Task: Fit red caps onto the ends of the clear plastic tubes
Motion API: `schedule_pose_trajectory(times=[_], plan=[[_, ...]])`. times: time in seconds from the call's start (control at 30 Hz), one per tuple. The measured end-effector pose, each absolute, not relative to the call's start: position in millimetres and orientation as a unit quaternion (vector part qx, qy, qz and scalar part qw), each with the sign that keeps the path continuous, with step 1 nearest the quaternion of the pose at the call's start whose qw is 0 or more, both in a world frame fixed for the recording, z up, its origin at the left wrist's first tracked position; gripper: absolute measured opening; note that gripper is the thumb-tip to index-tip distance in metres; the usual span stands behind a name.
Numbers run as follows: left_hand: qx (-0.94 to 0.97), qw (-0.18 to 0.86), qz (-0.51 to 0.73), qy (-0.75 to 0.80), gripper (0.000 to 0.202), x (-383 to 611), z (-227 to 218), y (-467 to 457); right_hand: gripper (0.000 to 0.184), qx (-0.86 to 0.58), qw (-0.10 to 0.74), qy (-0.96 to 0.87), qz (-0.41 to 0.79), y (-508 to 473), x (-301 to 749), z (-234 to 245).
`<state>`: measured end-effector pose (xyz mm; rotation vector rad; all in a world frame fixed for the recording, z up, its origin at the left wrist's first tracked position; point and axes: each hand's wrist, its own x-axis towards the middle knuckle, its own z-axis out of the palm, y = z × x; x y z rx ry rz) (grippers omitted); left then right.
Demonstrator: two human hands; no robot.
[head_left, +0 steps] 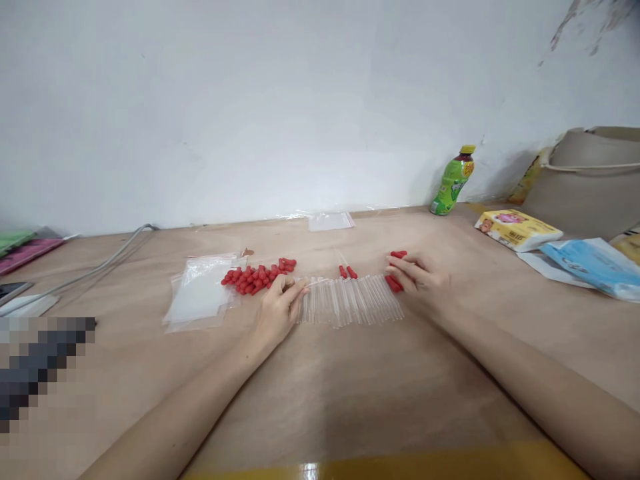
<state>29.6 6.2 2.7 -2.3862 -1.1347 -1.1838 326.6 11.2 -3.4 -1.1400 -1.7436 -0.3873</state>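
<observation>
My left hand [283, 303] pinches a thin clear tube [318, 283] that points to the right. Below it a row of clear tubes [350, 303] lies side by side on the table. A heap of red rubber bulbs [255, 277] sits just beyond my left hand. My right hand [419, 275] is at the right end of the row, its fingers closed around a red rubber bulb, partly hidden by them. More red bulbs [394, 284] lie against those fingers. Between the hands, two tubes capped with red bulbs [352, 272] lie behind the row.
Clear zip bags [200, 290] are stacked at the left, another bag [331, 221] by the wall. A green bottle [453, 181], a yellow tissue pack [517, 229], a blue packet [597, 263] and a grey bin [590, 183] stand right. A grey cable [113, 257] crosses the left side.
</observation>
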Motion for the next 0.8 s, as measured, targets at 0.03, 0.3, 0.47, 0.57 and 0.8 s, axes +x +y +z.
schedule_pose_trajectory(times=[0.03, 0.3, 0.47, 0.57, 0.8], plan=[[-0.819, 0.122, -0.398, -0.396, 0.025, 30, 3, 7, 0.019, -0.501, 0.493, -0.699, -0.129, 15, 332, -3], [-0.838, 0.157, -0.381, -0.359, 0.024, 34, 2, 8, 0.029, -0.615, 0.556, -0.557, 0.041, 43, 369, -11], [-0.856, 0.181, -0.361, -0.322, 0.02, 36, -1, 7, 0.032, -0.627, 0.541, -0.557, 0.064, 49, 374, -16], [-0.874, 0.182, -0.329, -0.308, 0.022, 36, -3, 5, 0.034, -0.619, 0.531, -0.573, 0.08, 50, 373, -18], [-0.901, 0.131, -0.284, -0.3, 0.024, 42, -1, -2, 0.023, -0.622, 0.487, -0.612, 0.037, 49, 376, -17]])
